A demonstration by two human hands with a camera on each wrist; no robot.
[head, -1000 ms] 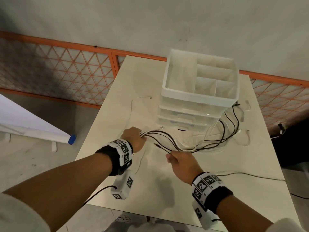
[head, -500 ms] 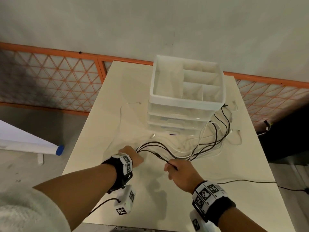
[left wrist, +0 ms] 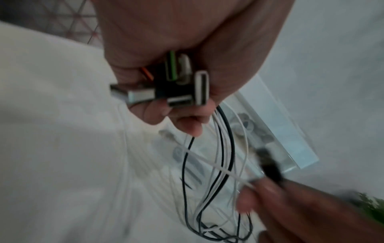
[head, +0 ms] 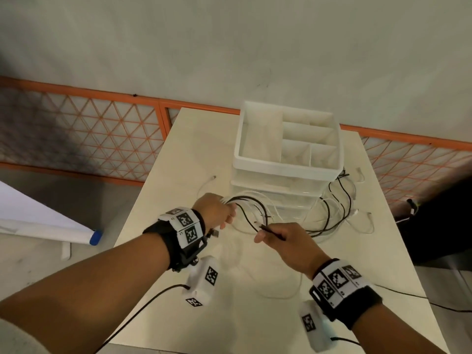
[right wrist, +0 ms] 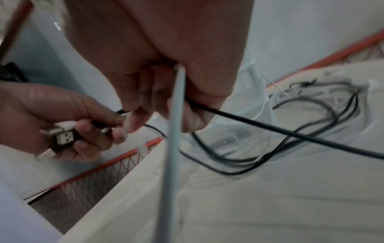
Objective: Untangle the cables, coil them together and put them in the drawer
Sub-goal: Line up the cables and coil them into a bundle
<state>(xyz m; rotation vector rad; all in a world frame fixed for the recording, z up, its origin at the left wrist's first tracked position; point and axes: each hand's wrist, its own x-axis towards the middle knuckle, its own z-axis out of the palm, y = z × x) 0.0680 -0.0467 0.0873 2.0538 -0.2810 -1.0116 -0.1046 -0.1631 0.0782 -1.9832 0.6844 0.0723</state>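
Several black and white cables point(head: 332, 210) lie tangled on the white table point(head: 194, 159), looping round the right side of a white drawer unit point(head: 286, 185). My left hand point(head: 217, 209) grips a bunch of their USB plugs point(left wrist: 172, 88), the strands hanging from the fist point(left wrist: 220, 156). A short way to its right, my right hand point(head: 283, 236) pinches a black cable point(right wrist: 280, 131) together with a white cable point(right wrist: 174, 131). The left hand with the plugs point(right wrist: 64, 136) also shows in the right wrist view. The unit's drawers look closed.
The drawer unit carries an open compartment tray point(head: 288, 144) on top. An orange lattice fence point(head: 84, 139) runs behind the table. A rolled white sheet with a blue cap point(head: 95, 237) lies on the floor at left. A thin black lead point(head: 408, 297) crosses the table's right edge.
Both hands have lifted off the table and drawn closer together, pulling the cable loops up. The head view has shifted, so the drawer unit sits more to the right.
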